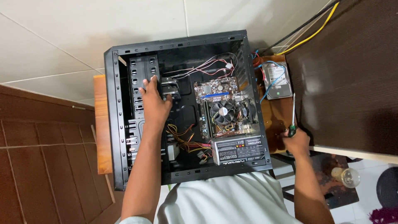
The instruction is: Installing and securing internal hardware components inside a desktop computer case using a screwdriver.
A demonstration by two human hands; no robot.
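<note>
Closest to me is my pale shirt [224,199], at 6 o'clock. Above it lies the open black computer case [182,108] on a small wooden desk [101,124]. My left hand [154,103] reaches inside, fingers [150,85] spread flat on the black drive rack [143,79] at 10 o'clock, not gripping anything. My right hand [296,143] is outside the case at 3 o'clock, fingers clenched around a screwdriver [292,116] that points up. A hard drive [277,81] sits just above it.
</note>
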